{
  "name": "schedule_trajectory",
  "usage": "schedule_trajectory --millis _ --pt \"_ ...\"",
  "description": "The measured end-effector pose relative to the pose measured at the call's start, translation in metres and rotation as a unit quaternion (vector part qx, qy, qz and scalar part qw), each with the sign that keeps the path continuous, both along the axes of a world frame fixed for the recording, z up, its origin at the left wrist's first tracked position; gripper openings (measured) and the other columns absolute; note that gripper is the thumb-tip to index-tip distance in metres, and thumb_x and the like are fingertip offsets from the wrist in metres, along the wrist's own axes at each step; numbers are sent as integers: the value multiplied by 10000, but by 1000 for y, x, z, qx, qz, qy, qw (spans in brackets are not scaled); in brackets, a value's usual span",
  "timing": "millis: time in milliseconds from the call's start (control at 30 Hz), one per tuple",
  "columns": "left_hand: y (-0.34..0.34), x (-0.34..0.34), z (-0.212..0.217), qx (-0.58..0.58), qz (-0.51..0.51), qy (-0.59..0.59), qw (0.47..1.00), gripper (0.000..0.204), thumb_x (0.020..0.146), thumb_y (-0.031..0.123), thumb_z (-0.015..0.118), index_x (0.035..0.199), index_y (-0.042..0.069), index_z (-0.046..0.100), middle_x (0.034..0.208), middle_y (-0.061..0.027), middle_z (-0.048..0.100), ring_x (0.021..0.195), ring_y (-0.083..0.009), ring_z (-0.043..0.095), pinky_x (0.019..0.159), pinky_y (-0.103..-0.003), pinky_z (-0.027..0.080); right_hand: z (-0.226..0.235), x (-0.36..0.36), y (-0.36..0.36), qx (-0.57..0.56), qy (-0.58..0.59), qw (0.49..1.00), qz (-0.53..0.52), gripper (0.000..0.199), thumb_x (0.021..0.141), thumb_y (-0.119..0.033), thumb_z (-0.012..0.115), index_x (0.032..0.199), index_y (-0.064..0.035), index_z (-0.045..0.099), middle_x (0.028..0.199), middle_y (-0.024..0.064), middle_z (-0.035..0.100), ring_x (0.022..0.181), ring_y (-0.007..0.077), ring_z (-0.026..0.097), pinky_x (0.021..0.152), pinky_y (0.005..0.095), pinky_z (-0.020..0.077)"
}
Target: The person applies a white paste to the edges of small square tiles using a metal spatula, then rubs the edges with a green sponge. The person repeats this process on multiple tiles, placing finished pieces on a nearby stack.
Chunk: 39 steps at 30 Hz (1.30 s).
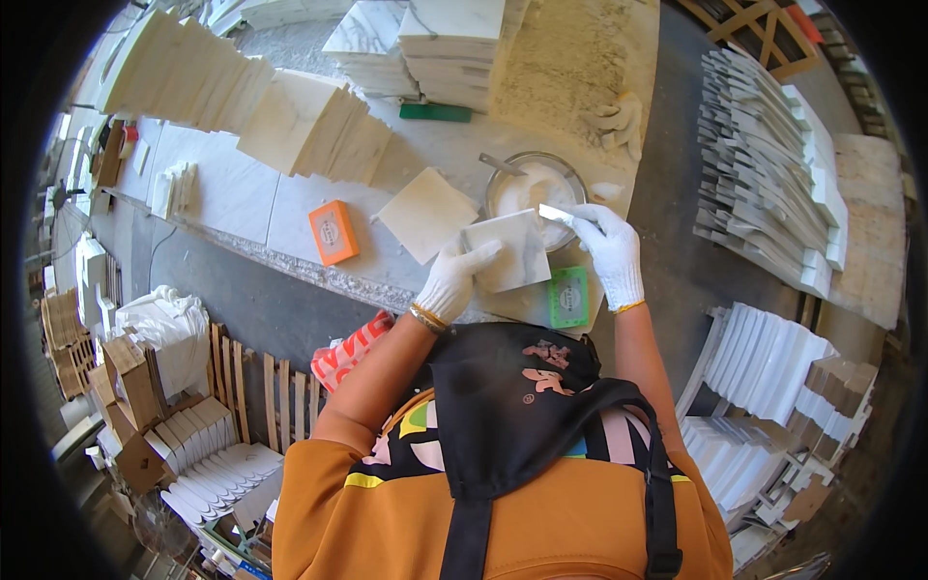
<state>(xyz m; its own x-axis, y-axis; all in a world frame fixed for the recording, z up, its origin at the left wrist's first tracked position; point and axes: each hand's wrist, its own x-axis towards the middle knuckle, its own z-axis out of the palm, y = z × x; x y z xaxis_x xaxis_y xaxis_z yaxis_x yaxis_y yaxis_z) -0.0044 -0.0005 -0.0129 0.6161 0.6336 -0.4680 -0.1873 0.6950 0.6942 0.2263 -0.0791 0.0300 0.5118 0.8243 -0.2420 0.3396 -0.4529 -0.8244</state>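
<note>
Spreading white paste on marble tile (510, 253), centre frame: left hand (452, 278) fingers grip tile, right hand (609, 249) fingers closed round scraper (559, 214). Coating looks barely begun; bowl (535, 187) well filled.

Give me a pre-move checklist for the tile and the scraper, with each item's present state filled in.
1. Left hand grips the square marble tile by its near edge: ok.
2. Right hand holds the small scraper against the tile's top edge: ok.
3. White paste on the scraper blade: cannot tell, too small to see.
4. Round bowl of white paste close behind the tile, within easy reach: ok.
5. Both hands gloved in white: ok.
6. Second tile lies flat on the bench beside the orange block, apart from the held tile: ok.
</note>
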Motion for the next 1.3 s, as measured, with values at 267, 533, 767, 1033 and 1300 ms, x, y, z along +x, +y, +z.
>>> schedule_trajectory --millis 267,533,767,1033,1300 --pt "-2 1 -2 -17 7 6 1000 403 916 103 659 1273 -54 556 1139 -88 666 998 -160 643 903 -304 519 25 5 -6 5 122 990 -73 230 897 -102 672 1103 -15 722 863 28 699 653 82 580 613 240 472" --pt "-1 2 -1 -11 4 5 1000 405 916 107 662 1274 -52 559 1145 -86 664 1000 -162 641 905 -304 518 45 -3 -8 38 109 991 -70 223 895 -84 680 1102 -13 722 892 31 704 684 73 587 640 228 485" --pt "-2 1 1 -13 1 -1 1000 404 916 114 664 1270 -52 562 1140 -82 663 995 -157 637 900 -301 516 40 -8 -10 89 79 992 -46 195 889 -41 687 1078 -20 730 928 34 703 735 77 605 662 238 499" --pt "-2 2 2 -15 2 6 1000 398 915 110 663 1263 -54 560 1132 -86 663 1001 -154 636 901 -300 515 37 -4 -11 135 -76 988 11 199 866 -14 699 1062 -17 730 948 95 718 802 124 657 727 258 523" --pt "-1 3 3 -8 1 -3 1000 402 913 97 659 1266 -61 551 1135 -95 663 1006 -162 641 904 -304 516 49 -7 -10 96 88 990 -46 190 885 -44 689 1069 -16 728 935 51 713 764 88 626 686 241 504"
